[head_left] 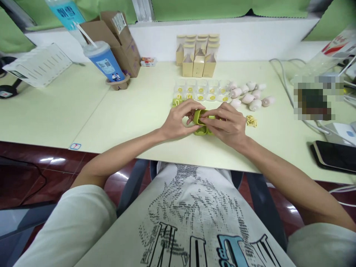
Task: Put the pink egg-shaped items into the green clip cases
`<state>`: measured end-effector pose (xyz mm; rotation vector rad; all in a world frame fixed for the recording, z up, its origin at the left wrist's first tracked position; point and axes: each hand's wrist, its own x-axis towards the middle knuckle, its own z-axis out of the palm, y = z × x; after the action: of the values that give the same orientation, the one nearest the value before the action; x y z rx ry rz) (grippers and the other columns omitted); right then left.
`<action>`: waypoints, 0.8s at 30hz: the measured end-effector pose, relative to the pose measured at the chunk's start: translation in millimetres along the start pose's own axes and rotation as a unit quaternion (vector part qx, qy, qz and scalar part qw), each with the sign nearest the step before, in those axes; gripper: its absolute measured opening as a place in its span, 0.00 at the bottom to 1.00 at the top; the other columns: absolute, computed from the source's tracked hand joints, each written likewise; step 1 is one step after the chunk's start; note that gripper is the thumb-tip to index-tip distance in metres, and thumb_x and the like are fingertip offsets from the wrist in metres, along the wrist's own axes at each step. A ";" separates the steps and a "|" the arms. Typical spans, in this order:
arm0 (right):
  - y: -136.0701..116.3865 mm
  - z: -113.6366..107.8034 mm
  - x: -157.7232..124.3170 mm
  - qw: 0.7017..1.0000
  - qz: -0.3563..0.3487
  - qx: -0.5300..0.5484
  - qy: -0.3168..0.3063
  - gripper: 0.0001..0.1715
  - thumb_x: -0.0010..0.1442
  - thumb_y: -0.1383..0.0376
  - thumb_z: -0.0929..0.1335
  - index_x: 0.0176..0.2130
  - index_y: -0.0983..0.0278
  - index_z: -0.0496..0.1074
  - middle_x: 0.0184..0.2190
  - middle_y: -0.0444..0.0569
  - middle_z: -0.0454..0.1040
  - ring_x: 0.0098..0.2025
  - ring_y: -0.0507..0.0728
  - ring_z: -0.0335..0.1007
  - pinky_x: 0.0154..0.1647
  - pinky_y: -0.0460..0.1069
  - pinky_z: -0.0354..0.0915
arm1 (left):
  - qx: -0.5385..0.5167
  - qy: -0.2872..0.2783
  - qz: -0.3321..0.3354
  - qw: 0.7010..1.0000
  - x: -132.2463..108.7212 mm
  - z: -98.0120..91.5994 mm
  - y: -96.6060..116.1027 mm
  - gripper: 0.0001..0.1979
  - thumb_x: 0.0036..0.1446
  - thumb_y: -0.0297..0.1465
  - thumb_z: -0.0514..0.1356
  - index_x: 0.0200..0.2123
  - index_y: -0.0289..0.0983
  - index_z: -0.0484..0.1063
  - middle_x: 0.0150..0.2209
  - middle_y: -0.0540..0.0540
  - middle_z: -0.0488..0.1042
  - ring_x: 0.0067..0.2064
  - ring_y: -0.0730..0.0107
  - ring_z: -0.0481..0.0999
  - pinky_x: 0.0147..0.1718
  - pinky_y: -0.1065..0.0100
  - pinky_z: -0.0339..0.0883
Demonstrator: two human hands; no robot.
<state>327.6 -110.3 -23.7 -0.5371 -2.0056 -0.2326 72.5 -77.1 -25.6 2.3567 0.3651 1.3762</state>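
Note:
My left hand [179,120] holds a small green square-rimmed cap [197,116] between thumb and fingers, its hollow side facing right. My right hand [230,124] has its fingertips pinched together at the cap's opening; whatever is between them is hidden. Below the held cap, more green caps [200,131] lie on the table, partly covered by my hands. Past my left fingers stand green caps with pale loops [177,101]. A little pile of yellow loops [251,121] lies just right of my right hand.
Clear cups with yellow stickers [201,89] stand in rows beyond my hands, beside several pale egg-shaped pieces [247,98]. Small open cardboard boxes [198,66] are behind. A blue drink cup [107,65] and brown carton [129,55] stand left; a phone [335,155] and cables lie right.

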 end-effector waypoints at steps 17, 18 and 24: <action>-12.2 -17.9 15.9 0.953 0.278 0.117 0.020 0.22 0.76 0.45 0.79 0.62 0.49 0.86 0.56 0.55 0.88 0.46 0.64 0.87 0.44 0.61 0.86 | 0.063 0.020 -0.081 0.995 6.3 -5.5 5.3 0.30 0.70 0.61 0.74 0.64 0.48 0.84 0.60 0.40 0.89 0.53 0.57 0.86 0.47 0.55 0.82; -11.5 -17.6 16.0 0.937 0.312 0.158 0.007 0.26 0.75 0.42 0.80 0.63 0.49 0.85 0.55 0.54 0.88 0.46 0.63 0.88 0.42 0.59 0.86 | 0.067 0.022 -0.069 0.995 6.4 -5.5 7.3 0.29 0.71 0.59 0.74 0.64 0.49 0.84 0.60 0.40 0.89 0.55 0.56 0.86 0.48 0.54 0.82; -6.9 -7.4 13.9 0.863 0.372 0.335 -0.073 0.29 0.69 0.38 0.83 0.56 0.53 0.85 0.48 0.50 0.90 0.47 0.63 0.91 0.46 0.57 0.89 | 0.093 0.014 -0.021 0.995 3.2 0.7 11.4 0.23 0.75 0.56 0.72 0.63 0.52 0.85 0.58 0.41 0.88 0.58 0.52 0.86 0.57 0.44 0.83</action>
<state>324.8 -115.4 -7.6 -0.8268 -1.7112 0.9687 75.0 -86.1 -18.3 2.4641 0.5712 1.4130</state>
